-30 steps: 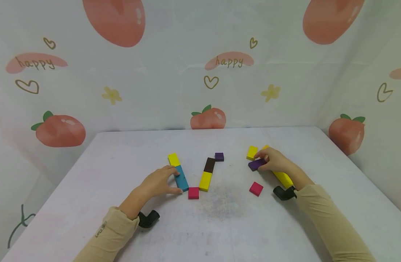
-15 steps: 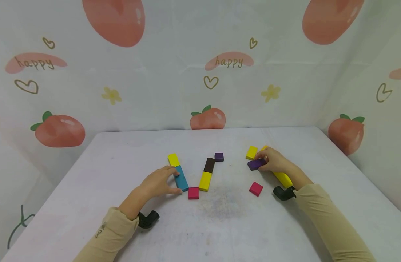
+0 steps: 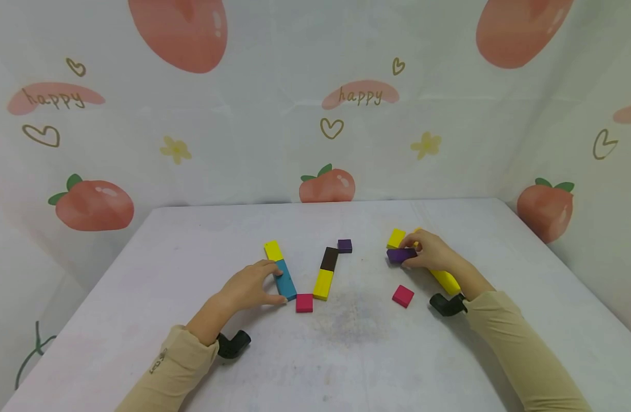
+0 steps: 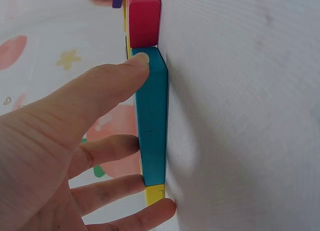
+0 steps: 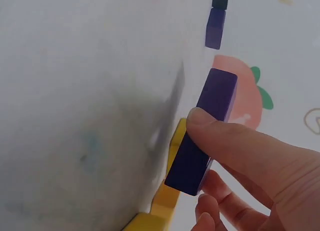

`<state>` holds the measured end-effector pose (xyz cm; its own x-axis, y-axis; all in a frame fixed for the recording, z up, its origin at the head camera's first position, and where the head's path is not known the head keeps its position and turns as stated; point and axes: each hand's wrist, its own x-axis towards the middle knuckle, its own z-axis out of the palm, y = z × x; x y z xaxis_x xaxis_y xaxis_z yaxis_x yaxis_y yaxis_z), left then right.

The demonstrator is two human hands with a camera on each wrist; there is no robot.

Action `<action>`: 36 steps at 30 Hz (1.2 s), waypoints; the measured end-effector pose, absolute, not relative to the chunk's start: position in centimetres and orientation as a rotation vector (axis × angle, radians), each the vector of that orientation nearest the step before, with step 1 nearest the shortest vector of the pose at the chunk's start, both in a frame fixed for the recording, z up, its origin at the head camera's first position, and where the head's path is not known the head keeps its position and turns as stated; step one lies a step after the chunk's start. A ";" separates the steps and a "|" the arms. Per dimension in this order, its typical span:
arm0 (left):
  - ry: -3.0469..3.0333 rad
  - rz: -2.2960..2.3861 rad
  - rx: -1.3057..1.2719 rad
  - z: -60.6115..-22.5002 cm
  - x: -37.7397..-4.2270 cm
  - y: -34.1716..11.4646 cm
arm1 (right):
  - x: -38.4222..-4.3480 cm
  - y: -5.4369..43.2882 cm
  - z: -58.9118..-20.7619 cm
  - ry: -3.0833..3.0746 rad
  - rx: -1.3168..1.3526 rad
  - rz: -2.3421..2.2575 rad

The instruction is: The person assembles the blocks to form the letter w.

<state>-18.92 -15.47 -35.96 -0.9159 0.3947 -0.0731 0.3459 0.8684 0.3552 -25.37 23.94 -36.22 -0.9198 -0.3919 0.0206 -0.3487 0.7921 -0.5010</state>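
Note:
My right hand (image 3: 433,252) pinches a long purple block (image 3: 398,256) between thumb and fingers at the right of the table. In the right wrist view the purple block (image 5: 205,131) tilts above the white surface, my thumb across its face. At the left, my left hand (image 3: 248,284) rests with spread fingers against a blue block (image 3: 286,281); in the left wrist view the thumb lies on one end of the blue block (image 4: 152,121). A yellow block (image 3: 273,250) adjoins its far end, a red block (image 3: 304,303) its near end.
From the red block runs a yellow block (image 3: 323,285), then a dark brown one (image 3: 329,259) and a small purple one (image 3: 344,246). A loose red block (image 3: 403,296) lies nearer me at right. Yellow blocks (image 3: 396,238) (image 3: 446,281) lie around my right hand.
The purple block in my right hand has shifted slightly left and away from me, and its angle has turned a little. My left hand has stayed in place.

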 end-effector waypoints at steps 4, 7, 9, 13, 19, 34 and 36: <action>2.898 0.512 0.578 -36.0 -19.0 -15.5 | -25.3 23.6 -36.0 2.897 -0.604 -0.792; 2.900 0.510 0.581 -36.0 -19.0 -15.5 | -25.2 23.2 -35.9 2.897 -0.619 -0.801; 2.899 0.514 0.575 -36.0 -19.0 -15.5 | -25.2 22.8 -35.7 2.898 -0.621 -0.809; 2.897 0.517 0.561 -36.0 -19.0 -15.5 | -25.0 22.2 -35.3 2.892 -0.632 -0.823; 2.897 0.513 0.561 -36.0 -19.0 -15.5 | -24.8 21.2 -35.1 2.894 -0.638 -0.828; 2.892 0.518 0.556 -36.0 -19.0 -15.5 | -24.1 19.2 -34.9 2.805 -0.561 -0.864; 2.893 0.512 0.562 -36.0 -19.0 -15.5 | -24.0 18.9 -35.0 2.807 -0.557 -0.862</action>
